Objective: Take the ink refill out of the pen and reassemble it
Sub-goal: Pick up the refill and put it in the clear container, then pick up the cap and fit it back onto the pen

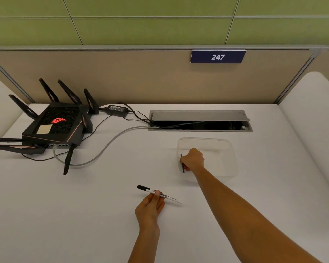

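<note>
Toward the desk's right side, a clear tub receives the right hand, pinching a thin blue refill, likely parking it. Nearer the front edge, the left hand grasps the pen, steadying it.

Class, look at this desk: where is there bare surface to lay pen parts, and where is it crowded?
Free: the white desk right of the clear plastic tray, and the patch between the black router and the left hand holding the white marker pen. Crowded: the far left, with router and cables.
</note>
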### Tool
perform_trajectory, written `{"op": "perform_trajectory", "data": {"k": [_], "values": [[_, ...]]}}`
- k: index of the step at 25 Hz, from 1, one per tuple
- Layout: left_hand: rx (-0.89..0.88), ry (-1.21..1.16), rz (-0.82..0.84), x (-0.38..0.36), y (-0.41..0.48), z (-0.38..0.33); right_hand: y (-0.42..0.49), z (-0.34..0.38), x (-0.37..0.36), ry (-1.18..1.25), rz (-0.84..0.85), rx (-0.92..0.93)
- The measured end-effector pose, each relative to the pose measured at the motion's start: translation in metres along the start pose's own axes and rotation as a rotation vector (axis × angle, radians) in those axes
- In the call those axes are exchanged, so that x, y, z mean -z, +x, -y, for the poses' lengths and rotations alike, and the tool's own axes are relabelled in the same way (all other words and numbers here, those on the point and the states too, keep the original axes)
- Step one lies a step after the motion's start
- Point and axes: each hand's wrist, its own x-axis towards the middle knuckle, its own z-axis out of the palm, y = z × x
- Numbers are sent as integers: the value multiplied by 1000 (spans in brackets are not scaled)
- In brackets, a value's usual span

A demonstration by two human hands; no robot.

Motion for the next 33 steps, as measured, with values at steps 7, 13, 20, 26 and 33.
{"op": "perform_trajectory", "data": {"k": [7, 13, 20, 26, 33], "values": [[-18, -21, 21, 1, -13, -3, -29, 9, 46, 180, -120, 79], [2, -32, 74, -6, -27, -1, -91, -62, 102, 352, -228, 139], [24, -20, 115, -12, -44, 4, -121, -163, 68, -21, -123, -48], [27, -30, 115, -10, -54, 6, -131, -166, 46, -179, -109, -39], [35, -55, 113, -11, -66, 12, -135, -164, 42, -198, -110, -7]]}}
